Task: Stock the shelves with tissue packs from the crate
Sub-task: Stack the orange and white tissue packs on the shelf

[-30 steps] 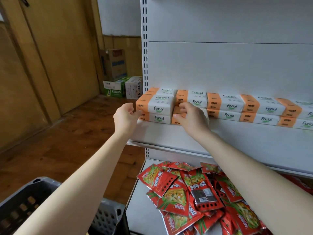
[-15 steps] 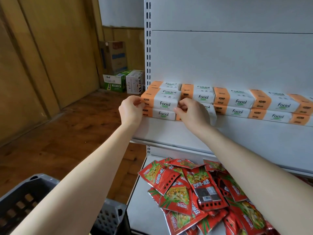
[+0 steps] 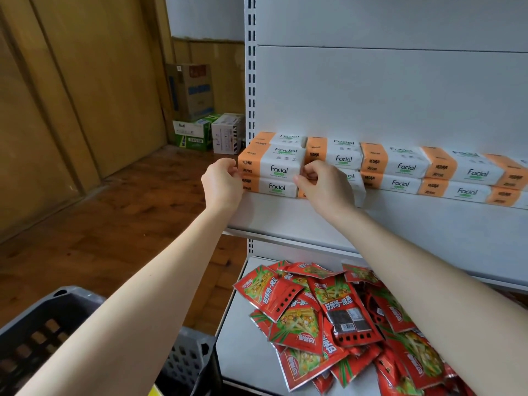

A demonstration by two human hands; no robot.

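Observation:
Orange-and-white "Facial" tissue packs (image 3: pixel 405 167) lie stacked two high in a row along the white shelf (image 3: pixel 285 215). At the row's left end sits a stack of two packs (image 3: pixel 274 174). My left hand (image 3: pixel 221 185) grips the left end of that stack with curled fingers. My right hand (image 3: pixel 325 187) grips its right end, fingers curled between it and the neighbouring stack. The grey crate (image 3: pixel 43 332) stands at the bottom left, mostly hidden behind my left arm.
Red snack packets (image 3: pixel 328 318) are piled on the lower shelf (image 3: pixel 245 355). Cardboard boxes (image 3: pixel 194 92) and green-white cartons (image 3: pixel 197 132) stand on the wooden floor (image 3: pixel 120 218) beside the shelf upright (image 3: pixel 251 81). Wooden panels line the left wall.
Both hands have closed in on the ends of the leftmost stack and now grip it. The stack sits slightly further back on the shelf than a second ago.

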